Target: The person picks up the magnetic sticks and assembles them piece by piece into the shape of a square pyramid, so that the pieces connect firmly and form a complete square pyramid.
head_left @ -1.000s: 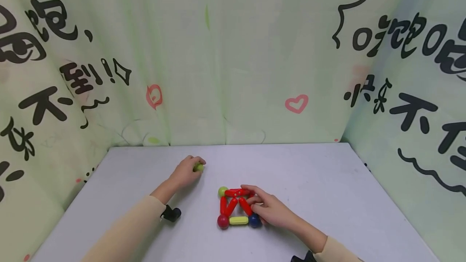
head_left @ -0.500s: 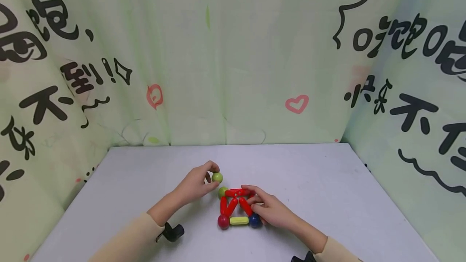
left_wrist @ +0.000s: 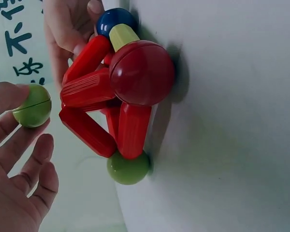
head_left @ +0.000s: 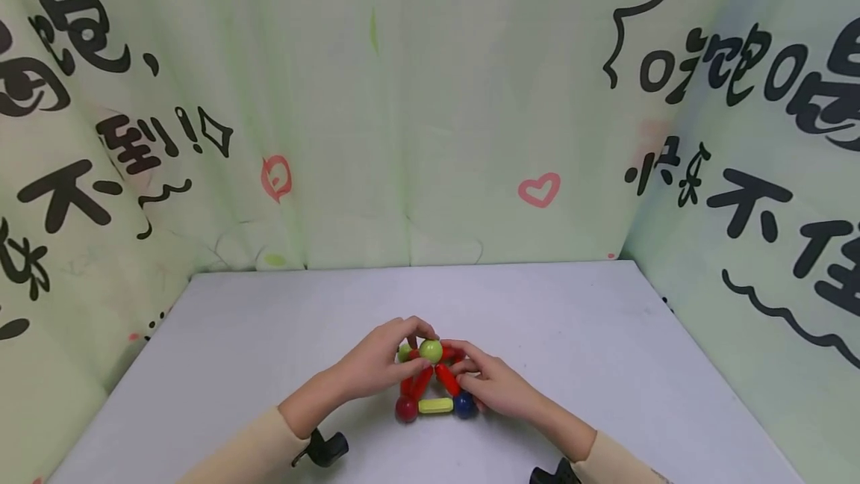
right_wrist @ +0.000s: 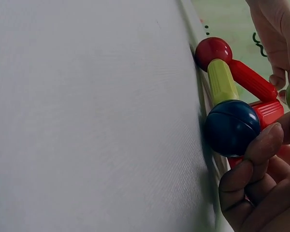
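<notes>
My left hand [head_left: 369, 364] pinches a light green ball [head_left: 431, 352] between thumb and fingertips, over the top of a magnetic ball-and-rod frame. Red rods [head_left: 422, 383] lean together to a peak, as the left wrist view shows. At the near base a yellow rod [head_left: 435, 405] joins a dark red ball [head_left: 406, 408] to a blue ball [head_left: 463, 405]. A second green ball [left_wrist: 128, 167] forms another base corner. My right hand [head_left: 500, 387] holds the frame at its right side, thumb by the blue ball; its fingers hide the far right corner.
The frame stands on a white table [head_left: 571, 334]. Behind and beside it hangs a pale green printed curtain [head_left: 349, 133] with black lettering. A black wrist camera [head_left: 327, 450] sits at the left cuff, another [head_left: 554, 473] at the right.
From the table's far left, my left hand has brought the green ball rightward to the frame's peak. My right hand has stayed at the frame. The head view has shifted slightly.
</notes>
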The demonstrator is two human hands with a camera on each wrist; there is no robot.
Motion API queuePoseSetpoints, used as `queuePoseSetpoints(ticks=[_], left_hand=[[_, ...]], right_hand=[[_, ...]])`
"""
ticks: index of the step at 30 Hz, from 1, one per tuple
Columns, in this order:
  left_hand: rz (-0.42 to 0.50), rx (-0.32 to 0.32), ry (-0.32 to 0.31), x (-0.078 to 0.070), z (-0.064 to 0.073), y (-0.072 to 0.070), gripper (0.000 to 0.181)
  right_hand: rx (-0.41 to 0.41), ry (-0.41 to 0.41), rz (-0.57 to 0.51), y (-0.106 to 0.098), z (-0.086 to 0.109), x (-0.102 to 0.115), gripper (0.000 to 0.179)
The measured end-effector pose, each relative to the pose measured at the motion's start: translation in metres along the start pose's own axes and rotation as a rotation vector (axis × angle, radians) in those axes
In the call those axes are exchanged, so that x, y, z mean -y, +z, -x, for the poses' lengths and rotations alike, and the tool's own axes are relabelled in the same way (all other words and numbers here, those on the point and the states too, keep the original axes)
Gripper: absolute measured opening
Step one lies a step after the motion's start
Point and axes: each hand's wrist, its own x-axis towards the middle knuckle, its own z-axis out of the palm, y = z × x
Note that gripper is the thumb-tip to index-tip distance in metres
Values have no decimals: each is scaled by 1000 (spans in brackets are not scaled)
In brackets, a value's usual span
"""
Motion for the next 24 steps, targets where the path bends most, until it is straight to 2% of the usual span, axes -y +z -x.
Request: queuePoseSetpoints(ticks=[5, 10, 15, 20, 24], left_hand=[[2, 32, -10, 6, 0, 3, 31], [1, 37, -27, 12, 2, 6, 34], [30, 64, -71, 18, 2, 9, 33], [53, 58, -86, 22, 2, 12, 30], [-14, 50, -60, 26, 1, 16, 30]], right_hand=[[9, 7, -14, -1, 0, 2, 54], [31, 10, -38, -1, 0, 3, 54], [21, 33, -56, 0, -2, 3, 53], [25, 53, -80, -1, -4, 2, 55], [34, 51, -96, -2, -3, 1, 53]])
